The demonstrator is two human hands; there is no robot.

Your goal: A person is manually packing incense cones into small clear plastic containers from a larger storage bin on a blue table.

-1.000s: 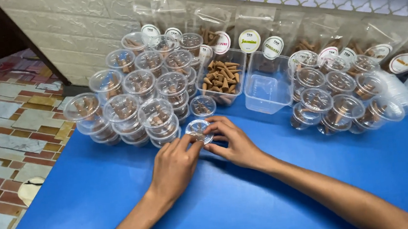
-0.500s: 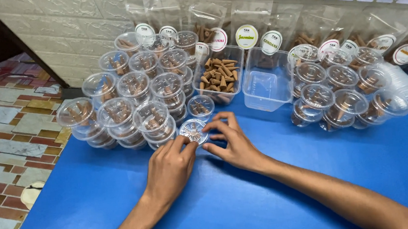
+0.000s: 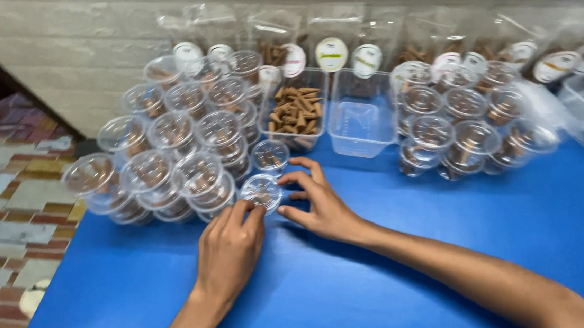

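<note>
Table (image 3: 398, 273): plain solid blue. Small lidded cup (image 3: 261, 191) at fingertips: clear plastic, brown contents. Stacked cups (image 3: 167, 160) at 10 o'clock from it: clear, brown inside. Open tub (image 3: 296, 111) at 1 o'clock: clear, tan-brown cones. Empty tub (image 3: 359, 120): clear. Floor (image 3: 4, 207) at 9 o'clock: red, cream, grey patchwork tiles. Wall (image 3: 75, 56): cream.

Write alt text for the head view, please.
Both hands, left hand and right hand, grip a small lidded clear cup on a blue table. Stacks of similar filled cups stand behind, beside an open tub of brown cones.
</note>
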